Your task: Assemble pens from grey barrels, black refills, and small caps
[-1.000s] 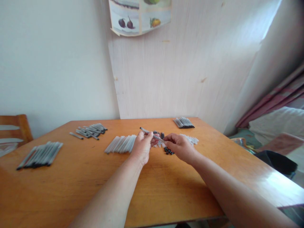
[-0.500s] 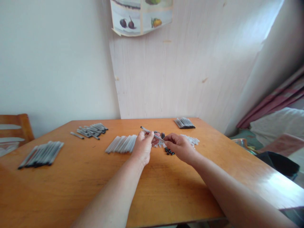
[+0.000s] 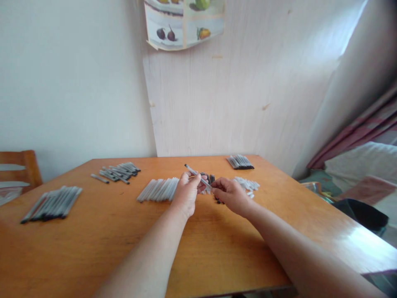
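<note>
Above the middle of the table, a pen (image 3: 192, 170) with a translucent barrel and a dark end slants down to the right. My left hand (image 3: 185, 191) is closed around its barrel, thumb on top. The fingers of my right hand (image 3: 232, 195) pinch the pen's lower right end, and their tips hide that end. Beside my left hand lies a row of clear pen barrels (image 3: 156, 189). Small black parts (image 3: 218, 200) and dark slim pieces (image 3: 211, 179) lie partly hidden behind my hands. Small translucent pieces (image 3: 247, 184) are heaped beyond my right hand.
On the wooden table (image 3: 124, 240), black-ended pens lie in a left bundle (image 3: 54, 203), a loose back-left pile (image 3: 119, 171) and a back-right bundle (image 3: 240, 162). A chair (image 3: 31, 167) stands at left. A black bin (image 3: 361, 215) is past the right edge.
My right hand has shifted slightly left along with the pen's lower end, and the pen tilts a little more steeply. Both hands keep their grip. The view has tipped slightly.
</note>
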Motion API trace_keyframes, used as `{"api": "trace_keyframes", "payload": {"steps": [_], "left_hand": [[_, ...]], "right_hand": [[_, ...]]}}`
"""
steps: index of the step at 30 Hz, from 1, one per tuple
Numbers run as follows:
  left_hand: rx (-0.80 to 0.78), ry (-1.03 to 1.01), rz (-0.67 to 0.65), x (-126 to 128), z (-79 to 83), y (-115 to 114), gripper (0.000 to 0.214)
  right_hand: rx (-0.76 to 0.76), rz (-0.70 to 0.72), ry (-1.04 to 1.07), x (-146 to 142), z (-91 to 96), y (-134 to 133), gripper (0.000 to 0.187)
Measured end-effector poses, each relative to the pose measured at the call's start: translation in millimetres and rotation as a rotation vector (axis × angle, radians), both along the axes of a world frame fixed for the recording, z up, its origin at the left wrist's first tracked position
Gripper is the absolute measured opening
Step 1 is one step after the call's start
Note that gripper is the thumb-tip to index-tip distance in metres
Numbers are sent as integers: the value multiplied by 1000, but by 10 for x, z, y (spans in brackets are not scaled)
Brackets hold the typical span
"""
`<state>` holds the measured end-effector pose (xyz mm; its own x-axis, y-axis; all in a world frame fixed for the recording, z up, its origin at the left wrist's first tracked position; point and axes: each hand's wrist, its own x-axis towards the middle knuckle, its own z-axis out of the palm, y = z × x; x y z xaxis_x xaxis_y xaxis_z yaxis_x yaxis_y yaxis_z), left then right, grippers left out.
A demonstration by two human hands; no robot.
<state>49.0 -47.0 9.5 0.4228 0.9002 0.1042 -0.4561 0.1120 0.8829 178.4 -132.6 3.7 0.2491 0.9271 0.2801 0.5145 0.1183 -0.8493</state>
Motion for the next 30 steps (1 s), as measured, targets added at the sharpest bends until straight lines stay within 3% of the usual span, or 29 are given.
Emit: {"api": "trace_keyframes", "payload": {"steps": [9,17,24,30], "left_hand": [[-2,5,15,-4,-51,71,25],[-12,5,26,-20,-32,87,25],[304,198,68,13,-83,72,25],[566,313,26,36,-140,72,20]], "right_hand": [[-31,21,29,42,-33,30,14],[-43,-86,46,201,-96,74,19],[70,-127,160,219,-10,47,23],[128,-91,248,213,89,-12,32]]}}
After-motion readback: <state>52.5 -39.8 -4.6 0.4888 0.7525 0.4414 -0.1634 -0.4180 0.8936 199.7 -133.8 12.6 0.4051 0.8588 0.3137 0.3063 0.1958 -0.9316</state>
